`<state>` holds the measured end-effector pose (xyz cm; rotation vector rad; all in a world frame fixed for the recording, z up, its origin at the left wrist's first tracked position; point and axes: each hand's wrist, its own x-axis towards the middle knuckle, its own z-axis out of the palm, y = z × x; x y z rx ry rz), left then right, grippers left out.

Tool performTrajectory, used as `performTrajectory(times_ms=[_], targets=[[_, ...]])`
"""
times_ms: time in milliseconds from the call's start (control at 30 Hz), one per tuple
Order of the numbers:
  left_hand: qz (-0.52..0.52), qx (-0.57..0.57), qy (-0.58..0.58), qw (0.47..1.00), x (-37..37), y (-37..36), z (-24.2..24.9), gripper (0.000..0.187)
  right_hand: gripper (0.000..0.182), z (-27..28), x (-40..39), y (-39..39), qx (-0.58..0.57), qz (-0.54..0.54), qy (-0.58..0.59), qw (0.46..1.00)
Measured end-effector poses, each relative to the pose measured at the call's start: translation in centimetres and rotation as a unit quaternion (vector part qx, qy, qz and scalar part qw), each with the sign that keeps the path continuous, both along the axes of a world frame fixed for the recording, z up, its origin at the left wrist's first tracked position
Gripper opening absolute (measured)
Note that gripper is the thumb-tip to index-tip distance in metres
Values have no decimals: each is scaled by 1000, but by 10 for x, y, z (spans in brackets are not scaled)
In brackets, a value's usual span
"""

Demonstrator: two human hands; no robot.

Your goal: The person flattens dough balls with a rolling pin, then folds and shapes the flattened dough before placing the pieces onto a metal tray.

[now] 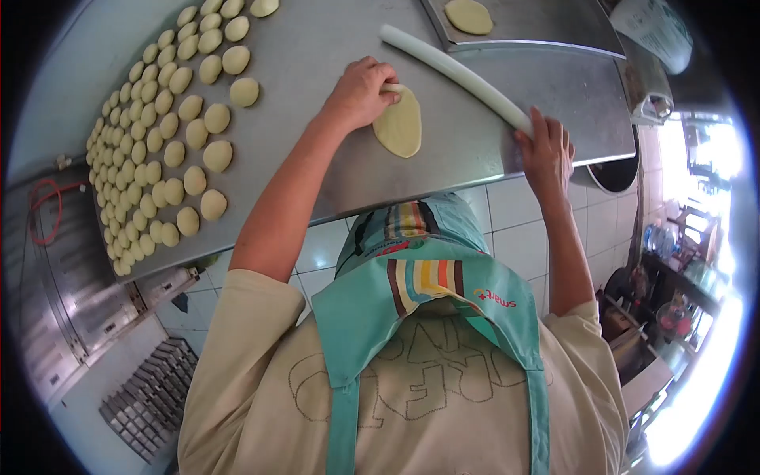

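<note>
On the steel table lies a flattened oval of dough [398,127], thin and pale yellow. My left hand [364,91] pinches its far edge between thumb and fingers. My right hand [548,150] is closed round the near end of a long white rolling pin [463,73]. The pin slants across the table to the right of the dough, its far end pointing up and left. Part of my right fingers' grip is hidden behind the hand.
Many round dough pieces [190,138] cover the left side of the steel table [317,166]. A metal tray [538,28] at the back holds another flat dough piece [469,16]. A white container [653,32] stands at the far right. The table's front edge runs close to my body.
</note>
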<state>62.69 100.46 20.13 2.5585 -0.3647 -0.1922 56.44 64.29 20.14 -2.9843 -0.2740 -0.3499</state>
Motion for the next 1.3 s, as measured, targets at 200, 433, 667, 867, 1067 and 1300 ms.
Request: performTrajectory(times_ms=[200, 433, 667, 867, 1067, 1300], targets=[[-28, -58, 106, 992, -4, 1, 42, 24, 65, 9, -14, 81, 195, 146, 31, 969], [-18, -190, 107, 976, -37, -4, 98, 17, 43, -8, 4, 152, 378, 197, 122, 896], [196, -447, 175, 855, -67, 11, 116, 22, 28, 69, 28, 121, 609, 162, 417, 655], [361, -485, 281, 745, -96, 7, 35, 44, 29, 38, 44, 129, 354, 154, 299, 873], [407, -358, 52, 839, -124, 40, 31, 53, 38, 30, 18, 78, 89, 102, -9, 991], [173, -64, -274, 944, -90, 45, 52, 59, 43, 35, 17, 52, 98, 161, 138, 972]])
